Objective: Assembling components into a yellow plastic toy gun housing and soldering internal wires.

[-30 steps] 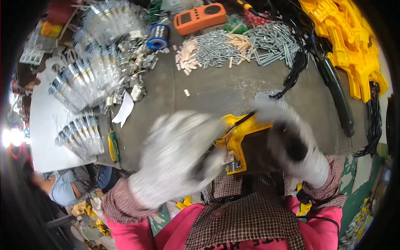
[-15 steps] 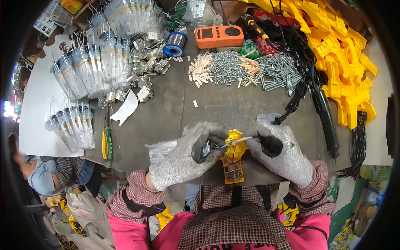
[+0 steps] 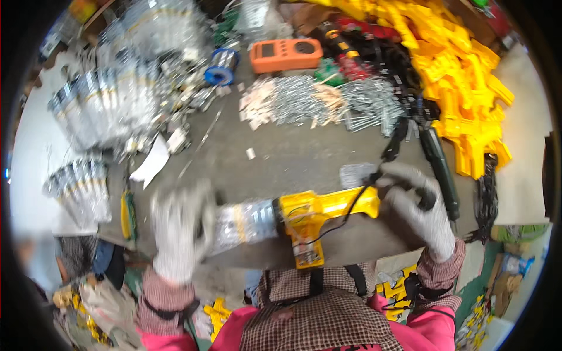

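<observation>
A yellow pistol-shaped plastic housing half (image 3: 304,205) lies in front of me, hollow side up, with thin wires and a small metal part in its lower arm. From its left end sticks out a part wrapped in a clear plastic bag (image 3: 243,225). My left hand (image 3: 181,234), in a grey glove, is beside the bag's far end; motion smears its fingers. A black cable (image 3: 353,206) curves out of the housing across its handle. At that cable's upper end my gloved right hand (image 3: 418,202) has its fingers closed on it.
Screws (image 3: 304,99) and pale small strips lie mid-table behind the housing, below an orange multimeter (image 3: 287,55). Solder wire spool (image 3: 221,67), metal parts and bagged pieces (image 3: 105,108) are at left. Yellow housings (image 3: 456,99) pile up right, beside a dark rod-shaped tool (image 3: 439,172).
The left hand has moved left, off the housing. The housing now shows with the bagged part at its left end and its handle pointing right. The right hand has shifted to the cable.
</observation>
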The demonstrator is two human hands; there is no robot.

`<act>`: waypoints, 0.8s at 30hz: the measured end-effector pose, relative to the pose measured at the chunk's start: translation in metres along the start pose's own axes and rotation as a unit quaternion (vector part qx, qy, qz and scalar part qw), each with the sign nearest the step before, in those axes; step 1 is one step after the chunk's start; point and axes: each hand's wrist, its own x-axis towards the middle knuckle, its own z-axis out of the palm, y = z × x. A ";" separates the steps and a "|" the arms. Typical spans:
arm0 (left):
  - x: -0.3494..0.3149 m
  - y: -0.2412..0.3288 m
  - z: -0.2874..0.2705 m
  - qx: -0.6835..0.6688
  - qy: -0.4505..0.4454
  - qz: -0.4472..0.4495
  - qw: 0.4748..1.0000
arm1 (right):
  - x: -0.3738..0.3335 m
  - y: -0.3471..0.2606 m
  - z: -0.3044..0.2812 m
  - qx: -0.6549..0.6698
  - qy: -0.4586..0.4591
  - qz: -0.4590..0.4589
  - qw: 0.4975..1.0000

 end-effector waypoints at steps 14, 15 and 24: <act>0.008 0.074 0.032 -0.176 -0.158 0.254 0.938 | 0.149 0.057 -0.063 -0.647 0.205 0.011 0.735; 0.009 0.075 0.032 -0.158 -0.172 0.263 0.936 | 0.147 0.060 -0.070 -0.623 0.210 0.016 0.753; 0.007 0.064 0.028 -0.188 -0.172 0.284 0.924 | 0.206 -0.070 0.021 -0.415 0.045 -0.392 0.820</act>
